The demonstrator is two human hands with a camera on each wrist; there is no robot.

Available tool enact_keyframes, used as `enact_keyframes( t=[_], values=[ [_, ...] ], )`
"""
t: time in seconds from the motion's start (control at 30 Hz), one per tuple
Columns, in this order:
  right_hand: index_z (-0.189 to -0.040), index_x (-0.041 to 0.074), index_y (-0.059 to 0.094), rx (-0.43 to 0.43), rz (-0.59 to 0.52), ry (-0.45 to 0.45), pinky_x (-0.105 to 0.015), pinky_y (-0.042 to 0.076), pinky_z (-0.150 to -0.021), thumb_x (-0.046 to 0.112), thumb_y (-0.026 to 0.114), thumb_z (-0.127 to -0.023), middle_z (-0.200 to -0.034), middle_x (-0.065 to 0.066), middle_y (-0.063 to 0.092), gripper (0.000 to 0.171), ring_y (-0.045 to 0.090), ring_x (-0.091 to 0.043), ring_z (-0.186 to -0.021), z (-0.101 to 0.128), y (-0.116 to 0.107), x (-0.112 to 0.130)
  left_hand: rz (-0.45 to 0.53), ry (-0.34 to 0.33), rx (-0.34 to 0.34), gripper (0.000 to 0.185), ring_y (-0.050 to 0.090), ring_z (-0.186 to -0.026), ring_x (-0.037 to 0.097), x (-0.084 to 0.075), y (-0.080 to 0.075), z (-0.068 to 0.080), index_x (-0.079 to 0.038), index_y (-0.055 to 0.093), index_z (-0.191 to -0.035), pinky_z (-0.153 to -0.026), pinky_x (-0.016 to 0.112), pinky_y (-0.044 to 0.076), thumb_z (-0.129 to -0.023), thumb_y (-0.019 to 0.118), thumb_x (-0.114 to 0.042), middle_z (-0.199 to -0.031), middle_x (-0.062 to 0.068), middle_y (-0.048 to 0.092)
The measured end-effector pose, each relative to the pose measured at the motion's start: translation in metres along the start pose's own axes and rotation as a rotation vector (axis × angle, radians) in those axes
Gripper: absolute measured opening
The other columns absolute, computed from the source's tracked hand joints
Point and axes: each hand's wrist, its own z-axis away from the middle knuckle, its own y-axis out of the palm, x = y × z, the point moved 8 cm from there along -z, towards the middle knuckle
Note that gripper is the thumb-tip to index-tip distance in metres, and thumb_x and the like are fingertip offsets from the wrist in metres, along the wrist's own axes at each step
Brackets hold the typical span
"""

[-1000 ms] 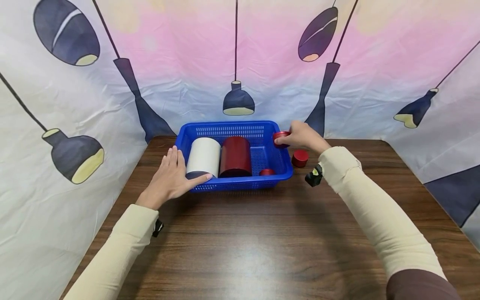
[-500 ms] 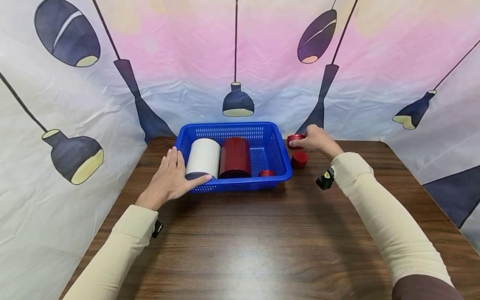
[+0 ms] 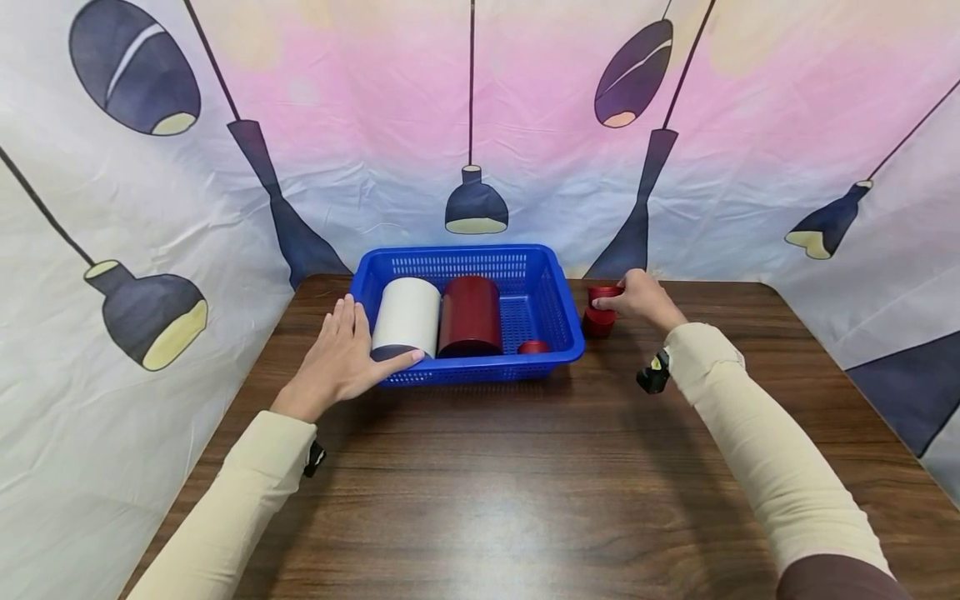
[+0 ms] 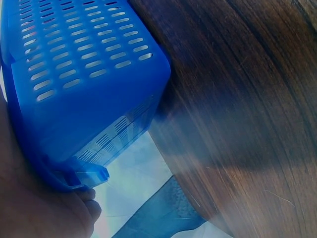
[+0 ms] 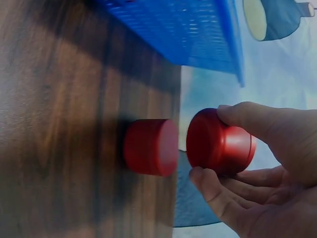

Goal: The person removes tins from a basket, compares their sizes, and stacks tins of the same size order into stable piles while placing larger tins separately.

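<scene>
Holding a small red tin (image 5: 220,144) just above a second red tin (image 5: 150,147) standing on the table (image 3: 525,483), right of the basket (image 3: 558,321).

Right hand (image 3: 637,298) is pinching the smooth, glossy cylinder between thumb and curled fingers, apparently lining it up over its twin. Left hand (image 3: 337,358) is lying flat with fingers spread against the perforated blue plastic basket's near left corner, seemingly steadying it. Inside are lying a white canister (image 3: 407,317), a dark red canister (image 3: 470,315) and a small red lid (image 3: 533,346). Wood-grain tabletop is reflecting light.
</scene>
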Motion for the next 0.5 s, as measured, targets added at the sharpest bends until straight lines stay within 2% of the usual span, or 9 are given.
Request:
enact_keyframes(
  t=[0.07, 0.17, 0.23, 0.3, 0.5],
  values=[
    [-0.079, -0.003, 0.062, -0.029, 0.008, 0.008, -0.033, 0.041, -0.057, 0.03, 0.073, -0.093, -0.065, -0.007, 0.056, 0.037, 0.049, -0.021, -0.06, 0.0, 0.002, -0.004, 0.0, 0.002, -0.003, 0.132, -0.009, -0.15, 0.05, 0.0, 0.0, 0.0, 0.016, 0.003, -0.154, -0.121, 0.059, -0.003, -0.083, 0.041, -0.089, -0.163, 0.033, -0.01],
    [-0.101, -0.012, 0.063, -0.056, 0.002, 0.037, -0.041, 0.051, -0.067, 0.029, 0.072, -0.093, -0.088, -0.023, 0.066, 0.043, 0.061, -0.033, -0.076, 0.002, 0.005, -0.008, -0.003, 0.005, -0.004, 0.132, -0.008, -0.151, 0.05, 0.0, 0.001, 0.0, 0.016, 0.003, -0.154, -0.121, 0.059, -0.003, -0.083, 0.041, -0.089, -0.163, 0.033, -0.01],
    [-0.119, -0.015, 0.058, -0.066, -0.012, 0.058, -0.047, 0.054, -0.078, 0.029, 0.071, -0.094, -0.107, -0.03, 0.065, 0.052, 0.063, -0.04, -0.091, 0.004, 0.009, -0.011, -0.004, 0.007, -0.005, 0.132, -0.008, -0.151, 0.05, 0.0, 0.001, 0.0, 0.016, 0.003, -0.154, -0.121, 0.06, -0.002, -0.083, 0.041, -0.089, -0.163, 0.033, -0.01],
    [-0.129, -0.017, 0.051, -0.07, -0.025, 0.068, -0.051, 0.053, -0.085, 0.028, 0.07, -0.095, -0.117, -0.034, 0.061, 0.06, 0.063, -0.045, -0.101, 0.005, 0.012, -0.013, -0.004, 0.008, -0.006, 0.132, -0.008, -0.151, 0.049, 0.0, 0.001, 0.0, 0.016, 0.003, -0.154, -0.121, 0.06, -0.002, -0.083, 0.041, -0.089, -0.163, 0.033, -0.01],
    [-0.134, -0.015, 0.049, -0.115, -0.029, 0.066, -0.054, 0.052, -0.091, 0.027, 0.072, -0.095, -0.125, -0.035, 0.059, 0.063, 0.061, -0.047, -0.109, 0.003, 0.016, -0.017, -0.001, 0.006, -0.005, 0.132, -0.008, -0.15, 0.05, -0.001, 0.0, 0.001, 0.016, 0.003, -0.154, -0.121, 0.06, -0.002, -0.083, 0.042, -0.088, -0.163, 0.033, -0.01]
  ],
)
